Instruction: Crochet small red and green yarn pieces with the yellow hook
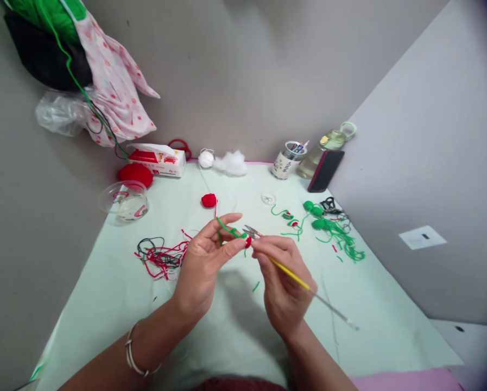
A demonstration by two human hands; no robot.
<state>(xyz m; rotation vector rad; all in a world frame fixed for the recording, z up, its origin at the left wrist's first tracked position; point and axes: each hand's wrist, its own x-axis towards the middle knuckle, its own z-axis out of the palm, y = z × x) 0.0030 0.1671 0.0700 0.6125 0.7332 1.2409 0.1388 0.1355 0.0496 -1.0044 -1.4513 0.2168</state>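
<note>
My left hand (204, 255) pinches a small red and green crochet piece (248, 242) between thumb and fingers. Green yarn (227, 228) runs from the piece over the index finger of that hand. In my right hand (286, 274) is a crochet hook (290, 273) with a yellow grip, its shaft slanting down to the right. The hook's tip meets the piece, hidden by the fingertips. Just beyond both hands show the blades of small scissors (252, 231); their handles are hidden behind my right hand.
Left lie tangled red and black yarn scraps (162, 258) and a clear plastic tub (132, 206). Behind are a red yarn ball (209, 200), a tissue pack (165, 161) and white stuffing (232, 163). Rightward are green yarn pieces (341, 236), a pen holder (286, 163), a bottle (314, 157) and a phone (327, 171).
</note>
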